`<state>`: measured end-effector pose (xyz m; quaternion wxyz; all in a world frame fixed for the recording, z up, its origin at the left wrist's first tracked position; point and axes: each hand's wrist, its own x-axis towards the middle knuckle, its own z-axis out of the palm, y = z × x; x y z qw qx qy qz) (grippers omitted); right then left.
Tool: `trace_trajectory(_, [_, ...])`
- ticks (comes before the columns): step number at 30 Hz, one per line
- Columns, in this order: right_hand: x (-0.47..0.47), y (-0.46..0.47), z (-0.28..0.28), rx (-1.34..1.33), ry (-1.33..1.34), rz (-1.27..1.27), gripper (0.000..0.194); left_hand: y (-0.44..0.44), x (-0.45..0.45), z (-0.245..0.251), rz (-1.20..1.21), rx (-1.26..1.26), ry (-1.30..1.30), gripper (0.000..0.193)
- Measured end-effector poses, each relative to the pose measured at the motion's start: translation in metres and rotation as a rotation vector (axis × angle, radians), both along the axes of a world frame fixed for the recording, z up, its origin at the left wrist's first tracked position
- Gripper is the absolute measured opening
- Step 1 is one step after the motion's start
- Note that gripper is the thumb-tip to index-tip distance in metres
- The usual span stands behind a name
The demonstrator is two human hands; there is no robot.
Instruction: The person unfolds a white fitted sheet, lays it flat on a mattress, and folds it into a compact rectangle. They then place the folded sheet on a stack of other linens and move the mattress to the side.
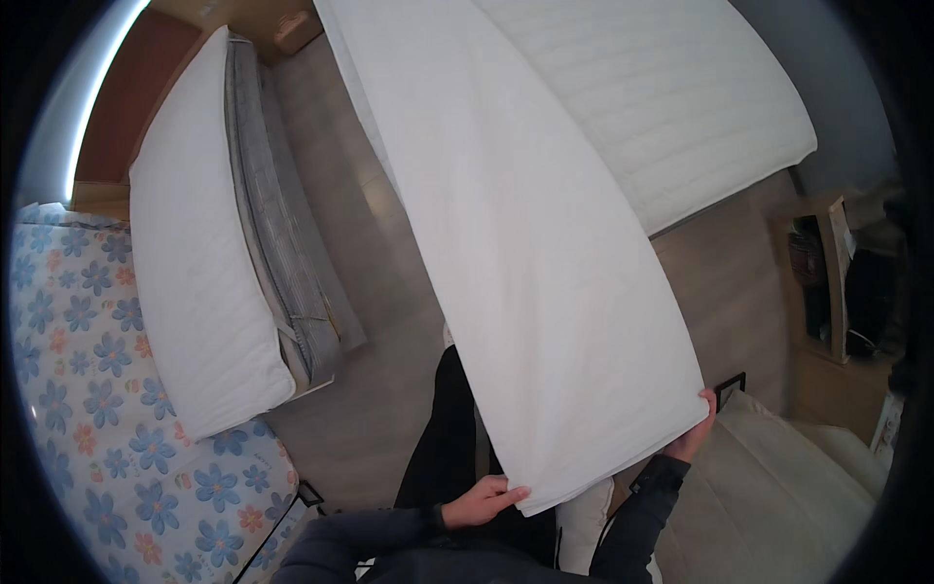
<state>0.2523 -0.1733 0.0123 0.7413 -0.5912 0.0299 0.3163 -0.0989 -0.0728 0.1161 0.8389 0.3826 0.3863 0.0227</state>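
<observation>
A long folded white sheet (540,292) stretches from the bed towards my body. My left hand (483,502) pinches its near left corner between thumb and fingers. At its near right corner, my right hand (693,431) grips the edge, with part of the hand hidden under the cloth. The sheet's far part lies along the left side of a bed with a white quilted mattress cover (678,95). Both hands are in front of my body, held apart at the sheet's two near corners.
A second bed with a white mattress pad (197,255) stands at the left, beside flower-patterned bedding (153,467). Wood-look floor (350,182) runs between the beds. At the right are a wooden shelf unit (839,292) and a pale padded surface (759,489).
</observation>
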Motion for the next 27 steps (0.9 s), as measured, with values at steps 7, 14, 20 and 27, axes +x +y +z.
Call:
trace_trajectory(7, [0.004,-0.03,-0.026,-0.156,-0.064,-0.049,0.011,0.001,0.006,-0.082,-0.008,-0.597,0.164,0.035])
trace_trajectory(14, [-0.008,0.003,-0.018,-0.152,-0.122,-0.183,0.012,0.036,0.013,-0.056,0.226,-0.508,0.175,0.025])
trace_trajectory(20, [-0.016,0.03,0.015,-0.181,-0.297,-0.233,0.012,0.082,0.016,-0.023,0.284,-0.196,0.142,0.012])
trace_trajectory(27, [-0.043,0.107,0.081,-0.168,-0.46,-0.264,0.013,0.154,-0.015,-0.003,0.003,0.164,-0.022,0.028])
